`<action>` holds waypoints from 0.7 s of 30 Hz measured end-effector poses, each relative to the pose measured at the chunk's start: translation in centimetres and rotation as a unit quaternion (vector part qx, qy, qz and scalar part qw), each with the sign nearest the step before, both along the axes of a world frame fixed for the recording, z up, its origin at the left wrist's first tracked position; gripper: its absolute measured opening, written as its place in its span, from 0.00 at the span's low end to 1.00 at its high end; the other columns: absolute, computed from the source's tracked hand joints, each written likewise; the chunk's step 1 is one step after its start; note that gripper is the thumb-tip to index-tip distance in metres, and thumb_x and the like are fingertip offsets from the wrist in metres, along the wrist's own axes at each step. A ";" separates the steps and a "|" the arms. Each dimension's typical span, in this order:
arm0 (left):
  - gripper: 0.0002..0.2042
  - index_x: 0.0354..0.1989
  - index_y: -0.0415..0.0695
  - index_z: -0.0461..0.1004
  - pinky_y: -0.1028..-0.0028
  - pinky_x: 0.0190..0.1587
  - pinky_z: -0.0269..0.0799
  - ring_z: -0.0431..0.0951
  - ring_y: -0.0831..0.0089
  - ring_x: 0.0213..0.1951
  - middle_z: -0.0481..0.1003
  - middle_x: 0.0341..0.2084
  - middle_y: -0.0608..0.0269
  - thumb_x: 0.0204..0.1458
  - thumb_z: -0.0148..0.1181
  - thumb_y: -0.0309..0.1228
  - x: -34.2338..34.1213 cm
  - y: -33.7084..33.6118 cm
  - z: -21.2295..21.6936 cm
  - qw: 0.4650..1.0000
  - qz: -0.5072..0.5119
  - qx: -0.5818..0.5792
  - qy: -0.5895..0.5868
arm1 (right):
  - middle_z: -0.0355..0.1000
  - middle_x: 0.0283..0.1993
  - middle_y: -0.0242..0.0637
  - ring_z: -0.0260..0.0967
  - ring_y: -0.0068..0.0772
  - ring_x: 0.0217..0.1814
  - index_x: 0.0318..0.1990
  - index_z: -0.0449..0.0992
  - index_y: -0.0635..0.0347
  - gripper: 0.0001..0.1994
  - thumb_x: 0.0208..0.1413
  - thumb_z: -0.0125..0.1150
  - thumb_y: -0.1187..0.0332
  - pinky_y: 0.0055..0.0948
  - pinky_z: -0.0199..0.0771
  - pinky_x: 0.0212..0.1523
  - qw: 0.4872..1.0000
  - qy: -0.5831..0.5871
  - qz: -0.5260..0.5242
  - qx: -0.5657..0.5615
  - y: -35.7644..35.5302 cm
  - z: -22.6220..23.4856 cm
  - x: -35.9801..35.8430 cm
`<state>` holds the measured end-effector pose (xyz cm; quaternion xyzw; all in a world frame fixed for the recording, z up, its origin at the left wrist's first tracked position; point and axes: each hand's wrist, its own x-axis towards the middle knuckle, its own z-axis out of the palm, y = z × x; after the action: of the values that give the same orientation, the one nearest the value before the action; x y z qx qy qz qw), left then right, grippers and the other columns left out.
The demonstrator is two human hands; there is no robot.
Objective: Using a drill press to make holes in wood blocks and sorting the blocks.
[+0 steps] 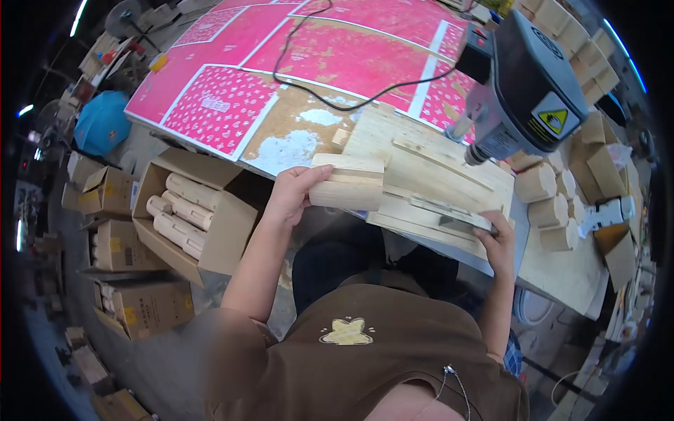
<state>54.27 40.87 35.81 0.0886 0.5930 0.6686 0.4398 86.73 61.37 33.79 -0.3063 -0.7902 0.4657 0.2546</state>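
Observation:
My left hand (291, 193) grips a short, rounded pale wood block (347, 186) by its left end, thumb on top. A lengthwise groove or step runs along the block, which is held at the table's front edge. My right hand (497, 240) is closed around the right end of a long, narrow, flat strip (449, 211) with greyish edges; its exact kind is unclear. Under the strip lies a pale wooden board (449, 172) with raised rails. A dark bench drill (523, 91) with a silver chuck stands over the board's right part.
Pink printed sheeting (337, 52) covers the table, with sawdust and a black cable (340, 107) across it. Short wood cylinders (547, 203) are stacked at right. An open carton (232, 228) of turned wood pieces stands at left, near more cartons (151, 309) and a blue umbrella (102, 121).

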 end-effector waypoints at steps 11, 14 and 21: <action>0.17 0.14 0.40 0.71 0.82 0.14 0.49 0.57 0.85 0.11 0.63 0.09 0.72 0.40 0.66 0.41 3.5 3.9 -0.1 0.978 -0.105 -0.136 0.119 | 0.66 0.37 0.30 0.63 0.22 0.40 0.37 0.74 0.63 0.13 0.41 0.60 0.82 0.18 0.62 0.38 0.999 0.009 0.035 -0.038 1.9 0.6 0.5; 0.18 0.18 0.38 0.72 0.83 0.16 0.50 0.60 0.86 0.14 0.66 0.12 0.71 0.41 0.66 0.43 4.6 5.2 -2.0 0.985 -0.109 -0.088 0.098 | 0.66 0.36 0.30 0.63 0.22 0.40 0.38 0.74 0.63 0.13 0.42 0.60 0.82 0.18 0.63 0.38 0.998 -0.009 0.044 -0.041 2.0 0.7 0.4; 0.21 0.39 0.33 0.69 0.82 0.35 0.68 0.69 0.82 0.31 0.70 0.29 0.64 0.40 0.68 0.34 8.4 7.8 -3.5 0.968 -0.190 0.012 0.164 | 0.66 0.36 0.31 0.63 0.23 0.40 0.39 0.73 0.62 0.13 0.43 0.61 0.81 0.21 0.64 0.37 1.000 -0.005 -0.008 -0.022 1.4 0.8 -0.2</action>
<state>62.70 48.65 32.35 0.3134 0.6213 0.5565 0.4540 86.56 62.75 34.55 -0.3205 -0.7784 0.4796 0.2477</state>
